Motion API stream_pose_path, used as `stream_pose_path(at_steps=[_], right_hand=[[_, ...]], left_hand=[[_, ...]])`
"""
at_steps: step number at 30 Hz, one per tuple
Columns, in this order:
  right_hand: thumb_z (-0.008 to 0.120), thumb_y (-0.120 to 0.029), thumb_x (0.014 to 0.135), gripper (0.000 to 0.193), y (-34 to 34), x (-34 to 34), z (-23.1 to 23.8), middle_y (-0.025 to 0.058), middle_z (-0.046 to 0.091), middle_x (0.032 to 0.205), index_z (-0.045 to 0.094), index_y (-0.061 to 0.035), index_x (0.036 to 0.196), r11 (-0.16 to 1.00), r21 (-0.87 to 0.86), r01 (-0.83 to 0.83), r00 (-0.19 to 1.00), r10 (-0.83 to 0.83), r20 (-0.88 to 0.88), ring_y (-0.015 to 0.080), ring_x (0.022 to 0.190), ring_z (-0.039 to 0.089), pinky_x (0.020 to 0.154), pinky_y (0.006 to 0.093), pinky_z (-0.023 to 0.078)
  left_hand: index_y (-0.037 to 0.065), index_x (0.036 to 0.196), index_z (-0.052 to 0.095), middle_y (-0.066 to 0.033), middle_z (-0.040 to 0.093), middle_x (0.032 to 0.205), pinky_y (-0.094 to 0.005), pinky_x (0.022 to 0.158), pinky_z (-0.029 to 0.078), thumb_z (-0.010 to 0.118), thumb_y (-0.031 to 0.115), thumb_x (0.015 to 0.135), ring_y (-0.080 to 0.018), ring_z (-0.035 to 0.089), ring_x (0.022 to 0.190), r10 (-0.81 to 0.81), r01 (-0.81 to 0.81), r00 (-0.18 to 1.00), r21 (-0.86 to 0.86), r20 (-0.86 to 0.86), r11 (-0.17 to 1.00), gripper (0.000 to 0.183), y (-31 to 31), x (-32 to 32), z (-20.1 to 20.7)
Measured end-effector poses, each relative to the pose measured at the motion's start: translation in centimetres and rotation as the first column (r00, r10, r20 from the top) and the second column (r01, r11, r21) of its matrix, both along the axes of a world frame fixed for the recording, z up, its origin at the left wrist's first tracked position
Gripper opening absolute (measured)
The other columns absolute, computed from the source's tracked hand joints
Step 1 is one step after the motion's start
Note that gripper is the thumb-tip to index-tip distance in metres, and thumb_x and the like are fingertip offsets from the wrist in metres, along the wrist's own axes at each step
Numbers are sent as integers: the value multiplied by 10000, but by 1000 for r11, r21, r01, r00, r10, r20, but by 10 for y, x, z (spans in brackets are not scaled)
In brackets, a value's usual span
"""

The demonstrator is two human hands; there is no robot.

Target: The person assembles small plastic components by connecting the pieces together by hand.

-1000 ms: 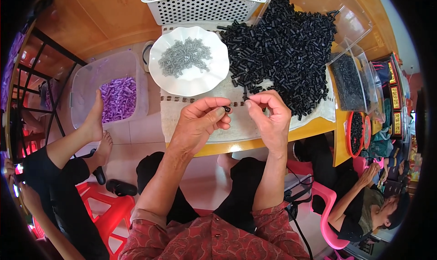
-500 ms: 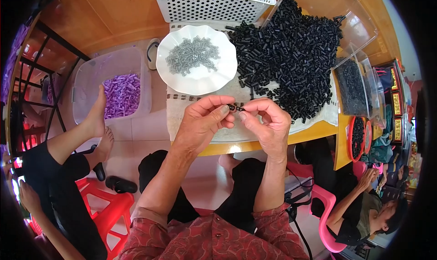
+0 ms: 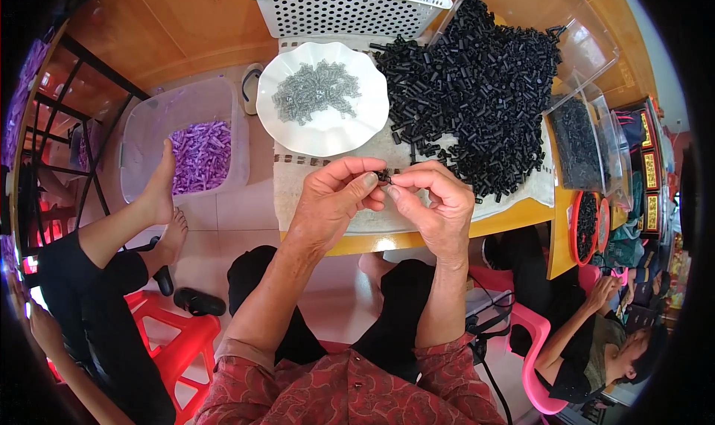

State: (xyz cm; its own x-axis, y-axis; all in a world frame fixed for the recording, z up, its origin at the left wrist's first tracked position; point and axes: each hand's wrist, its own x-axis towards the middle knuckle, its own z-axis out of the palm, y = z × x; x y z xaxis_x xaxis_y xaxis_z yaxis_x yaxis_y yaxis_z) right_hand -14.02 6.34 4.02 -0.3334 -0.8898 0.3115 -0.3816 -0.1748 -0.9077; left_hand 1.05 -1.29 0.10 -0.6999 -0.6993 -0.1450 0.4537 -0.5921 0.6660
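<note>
My left hand (image 3: 334, 202) pinches a small black plastic tube (image 3: 383, 176) between thumb and fingertips, just over the near edge of the table. Thumb and forefinger of my right hand (image 3: 438, 205) are closed on a tiny dark piece against the tube's right end. Fingertips hide most of both, so the exact shape of the right piece does not show. Beyond my hands lies a heap of short black tubes (image 3: 477, 97). Left of the heap, a white scalloped plate (image 3: 335, 141) holds many small clear plastic pieces (image 3: 316, 90).
A pale cloth (image 3: 298, 202) covers the wooden table. Behind the plate stands a white perforated basket (image 3: 350, 14). Clear bins (image 3: 577, 142) and a red tray (image 3: 576, 235) sit at right. A floor tub (image 3: 134, 138) holds purple pieces. People sit on both sides, near a red stool (image 3: 182, 343).
My right fingertips have moved slightly left, bringing the two small dark pieces closer together between my hands. The plate and the heap look the same.
</note>
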Motion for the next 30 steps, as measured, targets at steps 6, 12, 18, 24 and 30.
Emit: stream_pose_path(at_steps=[6, 12, 18, 24, 30], right_hand=[[711, 64, 721, 142, 0, 2, 1, 77, 663, 833, 695, 0, 847, 999, -35, 10, 998, -12, -61, 140, 737, 640, 648, 249, 507], [711, 59, 708, 140, 2, 3, -1, 82, 662, 830, 690, 1, 833, 999, -23, 25, 997, -27, -78, 143, 724, 646, 639, 251, 514], [713, 51, 708, 129, 1, 5, 0, 85, 663, 811, 684, -5, 820, 998, -52, 16, 995, -21, -94, 145, 708, 652, 617, 249, 515], [715, 47, 709, 133, 2, 9, 0, 87, 661, 796, 680, -15, 821, 996, -85, 8, 988, -21, -150, 150, 690, 653, 593, 250, 514], [746, 58, 699, 164, 6, 5, 8, 88, 660, 822, 685, 0, 839, 999, -38, -30, 989, 24, -146, 151, 725, 639, 644, 245, 499]], left_hand=[[-24, 1137, 623, -70, 649, 919, -260, 735, 555, 589, -2, 910, -114, 626, 800, 3, 5, 997, -107, 72, 994, 231, 0, 0, 0], [-29, 1083, 632, -70, 652, 878, -245, 723, 541, 602, -16, 896, -117, 624, 757, -10, 26, 995, -166, 95, 986, 190, -1, 1, -1], [-27, 1065, 635, -73, 657, 869, -242, 706, 534, 595, -31, 894, -116, 623, 745, -15, 35, 996, -230, 89, 972, 175, -3, 4, -3], [-25, 1045, 646, -71, 663, 859, -243, 696, 533, 596, -37, 891, -108, 618, 733, -14, 40, 995, -272, 97, 961, 162, -2, 7, -2], [-25, 1044, 656, -63, 668, 863, -245, 692, 533, 602, -39, 885, -104, 618, 725, -31, 72, 989, -286, 147, 956, 168, -3, 9, 4]])
